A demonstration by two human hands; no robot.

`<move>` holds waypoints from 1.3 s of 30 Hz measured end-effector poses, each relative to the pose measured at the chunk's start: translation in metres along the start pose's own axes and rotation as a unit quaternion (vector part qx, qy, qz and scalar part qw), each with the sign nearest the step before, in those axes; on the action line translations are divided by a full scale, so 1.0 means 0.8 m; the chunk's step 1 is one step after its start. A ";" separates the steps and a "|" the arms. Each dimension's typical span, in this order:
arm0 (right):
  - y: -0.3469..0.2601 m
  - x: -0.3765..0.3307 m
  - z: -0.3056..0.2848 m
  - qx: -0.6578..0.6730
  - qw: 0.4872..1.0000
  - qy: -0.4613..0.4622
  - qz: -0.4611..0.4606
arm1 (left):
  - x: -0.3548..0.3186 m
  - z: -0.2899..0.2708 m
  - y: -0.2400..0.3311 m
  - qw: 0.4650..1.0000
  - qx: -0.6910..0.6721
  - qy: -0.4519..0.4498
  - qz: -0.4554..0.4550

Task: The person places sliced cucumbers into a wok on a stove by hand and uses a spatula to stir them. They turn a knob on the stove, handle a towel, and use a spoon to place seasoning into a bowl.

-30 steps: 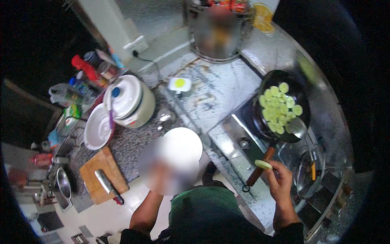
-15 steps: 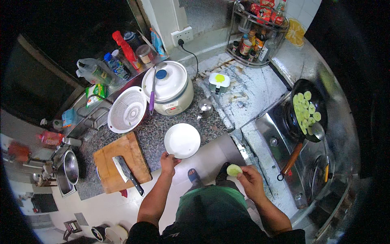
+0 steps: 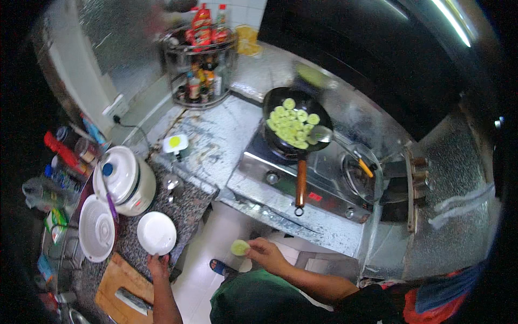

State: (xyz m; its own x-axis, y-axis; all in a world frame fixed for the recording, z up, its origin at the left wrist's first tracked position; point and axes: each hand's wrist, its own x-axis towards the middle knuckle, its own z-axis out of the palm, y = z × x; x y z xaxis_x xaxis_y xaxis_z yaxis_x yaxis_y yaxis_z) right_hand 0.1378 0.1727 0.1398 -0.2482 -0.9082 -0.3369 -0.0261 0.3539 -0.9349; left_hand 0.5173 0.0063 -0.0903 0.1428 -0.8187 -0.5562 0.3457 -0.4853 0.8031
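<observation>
My right hand (image 3: 270, 256) pinches a round pale green vegetable slice (image 3: 240, 248), held over the floor in front of my body. At the near rim of a small white plate (image 3: 156, 233) is my left hand (image 3: 158, 267), its fingers gripping the edge. The plate looks bare and is over the granite counter's edge area. On the stove, a black wok (image 3: 273, 98) with a wooden handle holds many similar green slices (image 3: 291, 124). A metal ladle (image 3: 322, 134) with a yellow-orange handle rests in the wok.
A cleaver (image 3: 134, 301) lies on a wooden cutting board (image 3: 115, 281). Beside them are a white colander (image 3: 97, 229), a white cooker (image 3: 141, 189) and a small metal pot (image 3: 171, 182). Beyond stands a rack of bottles (image 3: 199, 48). A glass lid (image 3: 372, 189) sits right of the wok.
My view has turned right toward the stove, so the counter things appear farther left. Both hands keep their holds, on the plate and on the slice.
</observation>
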 end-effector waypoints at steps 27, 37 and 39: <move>-0.032 -0.031 -0.570 -0.482 0.782 0.373 -0.135 | -0.382 0.564 0.102 0.904 0.270 -0.244 0.225; 0.022 0.012 -0.641 -0.568 0.766 0.297 0.058 | -0.327 0.660 0.143 0.728 0.433 -0.286 0.448; -0.005 0.001 -0.624 -0.534 0.788 0.297 0.074 | -0.316 0.684 0.146 0.699 0.438 -0.303 0.478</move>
State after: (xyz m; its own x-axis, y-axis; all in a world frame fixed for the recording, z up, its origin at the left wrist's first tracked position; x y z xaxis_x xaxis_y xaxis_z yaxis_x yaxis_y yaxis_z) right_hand -0.3458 0.2818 0.1991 -0.7262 -0.6870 -0.0253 -0.6758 0.7201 -0.1574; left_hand 0.0141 -0.0116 0.2614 -0.5901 -0.7483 0.3030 -0.3763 0.5871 0.7168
